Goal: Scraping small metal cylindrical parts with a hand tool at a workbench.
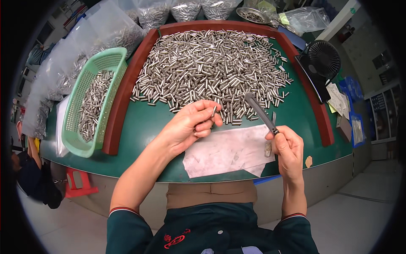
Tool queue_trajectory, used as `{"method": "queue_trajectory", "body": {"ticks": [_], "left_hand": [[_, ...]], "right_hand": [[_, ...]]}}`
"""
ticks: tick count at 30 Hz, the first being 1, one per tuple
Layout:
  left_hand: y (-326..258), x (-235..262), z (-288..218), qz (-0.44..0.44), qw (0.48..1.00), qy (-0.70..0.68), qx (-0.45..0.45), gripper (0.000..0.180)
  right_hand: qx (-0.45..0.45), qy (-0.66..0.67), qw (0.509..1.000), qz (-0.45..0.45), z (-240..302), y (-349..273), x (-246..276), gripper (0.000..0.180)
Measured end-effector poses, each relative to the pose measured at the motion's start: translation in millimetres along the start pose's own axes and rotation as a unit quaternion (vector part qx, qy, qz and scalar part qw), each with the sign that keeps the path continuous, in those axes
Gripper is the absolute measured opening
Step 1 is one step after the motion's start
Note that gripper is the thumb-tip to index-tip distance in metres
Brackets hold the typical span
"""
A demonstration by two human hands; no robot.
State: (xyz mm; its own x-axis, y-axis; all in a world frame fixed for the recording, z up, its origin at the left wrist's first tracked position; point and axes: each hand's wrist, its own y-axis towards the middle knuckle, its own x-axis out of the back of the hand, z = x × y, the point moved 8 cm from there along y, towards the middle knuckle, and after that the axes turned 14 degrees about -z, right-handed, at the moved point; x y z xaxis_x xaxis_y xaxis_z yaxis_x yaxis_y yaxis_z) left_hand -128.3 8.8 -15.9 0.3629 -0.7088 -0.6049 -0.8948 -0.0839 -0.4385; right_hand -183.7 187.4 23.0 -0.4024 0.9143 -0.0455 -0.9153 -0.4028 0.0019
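Note:
My left hand point(194, 120) pinches a short metal pin point(214, 111) between thumb and fingers, over the near edge of a wide heap of similar shiny metal pins point(211, 67). Closed around the lower end of a slim dark grey tool point(260, 111), my right hand point(288, 148) tilts its rounded tip up and left toward the heap. The tool's exact kind cannot be made out. Below both hands lies a stained white cloth point(224, 156) on the green tabletop point(146, 135).
Dark red wooden rails point(119, 108) border the heap on three sides. A light green perforated basket point(71, 122) at the left holds more pins. Filled clear bags point(114, 31) line the back and left. At the right stands a black fan point(323, 59) near papers point(337, 101).

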Motion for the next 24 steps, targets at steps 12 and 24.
{"method": "queue_trajectory", "body": {"ticks": [12,24], "left_hand": [[1,3,2,-0.026,0.999,0.029,-0.008,0.013],[0,1,2,-0.016,1.0,0.015,-0.002,0.012]], "right_hand": [[-0.026,0.096,0.995,-0.019,-5,-1,9,0.022],[-0.04,0.034,0.998,-0.044,-13,2,15,0.02]]}}
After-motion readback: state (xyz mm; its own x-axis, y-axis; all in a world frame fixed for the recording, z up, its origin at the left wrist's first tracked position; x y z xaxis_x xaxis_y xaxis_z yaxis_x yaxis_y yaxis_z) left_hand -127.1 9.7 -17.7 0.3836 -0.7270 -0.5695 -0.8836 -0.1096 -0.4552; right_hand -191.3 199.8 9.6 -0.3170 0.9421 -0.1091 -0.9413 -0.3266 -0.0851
